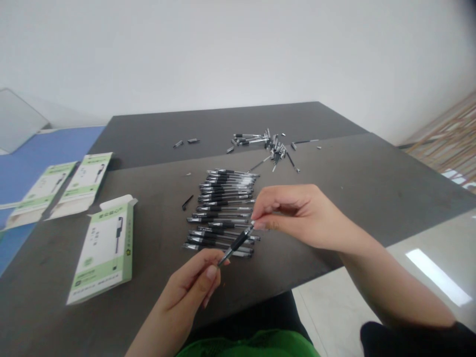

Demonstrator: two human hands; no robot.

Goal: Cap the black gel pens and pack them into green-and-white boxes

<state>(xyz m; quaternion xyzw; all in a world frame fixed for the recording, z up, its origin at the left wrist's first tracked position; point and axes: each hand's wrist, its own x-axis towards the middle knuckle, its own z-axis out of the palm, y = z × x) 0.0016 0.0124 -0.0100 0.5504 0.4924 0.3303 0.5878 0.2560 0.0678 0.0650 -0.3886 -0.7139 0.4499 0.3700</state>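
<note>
A clear pen with a black grip (239,241) is held slanted between my two hands, above the near edge of the table. My left hand (195,282) pinches its lower left end between thumb and fingers. At the upper right end, the thumb and forefinger of my right hand (293,213) close on the pen's tip, where a small pale bit shows. Just behind the held pen lies a column of similar pens (226,198), side by side on the dark table. A loose black cap (187,202) rests left of that column.
A heap of pen parts and caps (275,148) lies farther back, with two caps (193,141) to its left. An open green-and-white box (104,248) stands at left, near two flattened-looking boxes (84,181). The dark table (372,193) ends at right above a pale floor.
</note>
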